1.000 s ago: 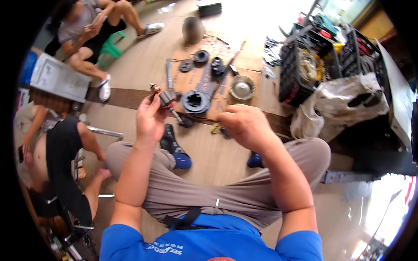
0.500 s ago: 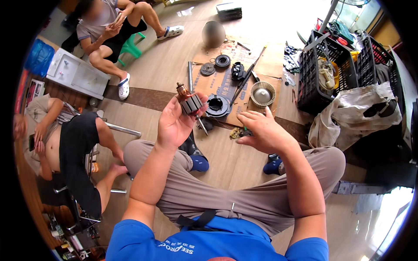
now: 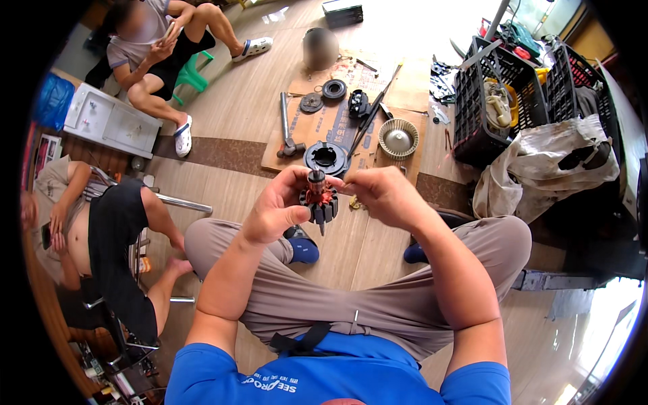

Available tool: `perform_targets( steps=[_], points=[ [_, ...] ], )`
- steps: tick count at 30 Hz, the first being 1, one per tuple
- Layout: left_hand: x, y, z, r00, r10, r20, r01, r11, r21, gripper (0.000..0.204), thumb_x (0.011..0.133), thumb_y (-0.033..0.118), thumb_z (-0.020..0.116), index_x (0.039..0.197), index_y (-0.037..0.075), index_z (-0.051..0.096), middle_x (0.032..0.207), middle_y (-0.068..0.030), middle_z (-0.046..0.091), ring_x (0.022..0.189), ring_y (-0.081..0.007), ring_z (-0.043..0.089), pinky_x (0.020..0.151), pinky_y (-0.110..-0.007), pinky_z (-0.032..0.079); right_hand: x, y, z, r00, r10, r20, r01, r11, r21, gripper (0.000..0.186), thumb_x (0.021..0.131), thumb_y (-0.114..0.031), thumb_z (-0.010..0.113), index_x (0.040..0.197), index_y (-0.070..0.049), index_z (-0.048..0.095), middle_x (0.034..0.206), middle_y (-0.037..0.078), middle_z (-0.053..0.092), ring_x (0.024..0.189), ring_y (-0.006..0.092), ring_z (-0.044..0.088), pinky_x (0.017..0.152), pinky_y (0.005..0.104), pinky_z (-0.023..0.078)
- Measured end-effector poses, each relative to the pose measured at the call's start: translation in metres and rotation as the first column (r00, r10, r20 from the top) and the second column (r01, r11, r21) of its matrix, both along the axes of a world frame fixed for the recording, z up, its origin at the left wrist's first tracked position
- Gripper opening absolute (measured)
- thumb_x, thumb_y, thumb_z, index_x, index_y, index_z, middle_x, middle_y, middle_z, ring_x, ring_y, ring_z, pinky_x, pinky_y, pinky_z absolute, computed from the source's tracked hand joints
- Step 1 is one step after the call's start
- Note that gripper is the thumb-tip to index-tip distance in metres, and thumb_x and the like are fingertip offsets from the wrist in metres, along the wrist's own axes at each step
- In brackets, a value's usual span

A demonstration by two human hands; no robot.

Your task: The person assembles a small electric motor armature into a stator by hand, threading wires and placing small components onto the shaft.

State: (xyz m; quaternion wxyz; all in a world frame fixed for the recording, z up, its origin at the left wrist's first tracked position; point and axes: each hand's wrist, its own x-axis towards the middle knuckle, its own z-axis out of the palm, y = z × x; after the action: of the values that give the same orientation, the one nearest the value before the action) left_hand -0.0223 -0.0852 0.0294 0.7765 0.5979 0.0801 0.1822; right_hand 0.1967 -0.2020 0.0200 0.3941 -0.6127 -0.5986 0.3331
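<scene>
My left hand (image 3: 273, 212) grips a motor armature (image 3: 320, 208) with dark slotted core, red-copper winding and shaft, held upright in front of me. My right hand (image 3: 378, 192) is closed in a pinch just right of the armature's upper end; what its fingertips hold is too small to make out. Beyond my hands, a cardboard sheet (image 3: 368, 145) bears a black ring housing (image 3: 309, 156), a finned metal fan wheel (image 3: 398, 138), a hammer (image 3: 285, 115), a black plastic part (image 3: 358, 103), two dark discs (image 3: 334, 88) and long rods (image 3: 376, 98).
A seated person (image 3: 152, 67) holds a phone at upper left; another person (image 3: 121, 256) sits close on my left. A white tray (image 3: 111, 125) is behind them. Black crates (image 3: 479, 115) with tools and a draped cloth bag (image 3: 523, 172) stand at the right.
The armature has turned from tilted to upright and shifted right between my hands. My right hand, spread open half a second ago, has closed beside it and moved left.
</scene>
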Motion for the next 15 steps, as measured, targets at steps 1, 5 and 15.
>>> perform_targets(
  steps=[1, 5, 15],
  points=[
    [0.001, -0.002, 0.003, 1.000, -0.001, 0.000, 0.001, 1.000, -0.003, 0.054, 0.088, 0.018, 0.073, 0.130, -0.001, 0.044, 0.134, -0.0205, 0.055, 0.117, -0.0203, 0.058, 0.102, -0.036, 0.045, 0.006, 0.000, 0.002, 1.000, -0.020, -0.005, 0.020, 1.000, 0.006, 0.010, 0.092, -0.010, 0.063, 0.096, -0.001, 0.067, 0.070, 0.016, 0.060, 0.061, 0.0217, 0.057, 0.062, 0.0333, 0.048],
    [0.001, -0.004, 0.012, 0.982, 0.071, -0.175, -0.065, 0.997, 0.039, 0.048, 0.082, 0.003, 0.074, 0.122, 0.001, 0.048, 0.128, -0.0142, 0.058, 0.112, -0.0179, 0.059, 0.099, -0.033, 0.047, 0.022, -0.003, 0.013, 0.990, -0.137, 0.047, 0.130, 0.984, 0.125, 0.013, 0.090, -0.016, 0.065, 0.093, -0.003, 0.067, 0.081, 0.019, 0.065, 0.077, 0.0367, 0.064, 0.067, 0.0413, 0.050],
    [0.010, -0.004, 0.002, 0.899, 0.367, -0.240, -0.231, 0.861, 0.454, 0.055, 0.070, -0.010, 0.078, 0.116, 0.002, 0.050, 0.117, -0.0057, 0.057, 0.105, -0.0121, 0.059, 0.093, -0.028, 0.051, 0.028, -0.019, 0.042, 0.990, -0.026, 0.140, -0.003, 0.979, 0.202, 0.009, 0.087, -0.008, 0.068, 0.091, 0.000, 0.067, 0.074, 0.016, 0.063, 0.063, 0.0276, 0.062, 0.060, 0.0327, 0.048]
  ],
)
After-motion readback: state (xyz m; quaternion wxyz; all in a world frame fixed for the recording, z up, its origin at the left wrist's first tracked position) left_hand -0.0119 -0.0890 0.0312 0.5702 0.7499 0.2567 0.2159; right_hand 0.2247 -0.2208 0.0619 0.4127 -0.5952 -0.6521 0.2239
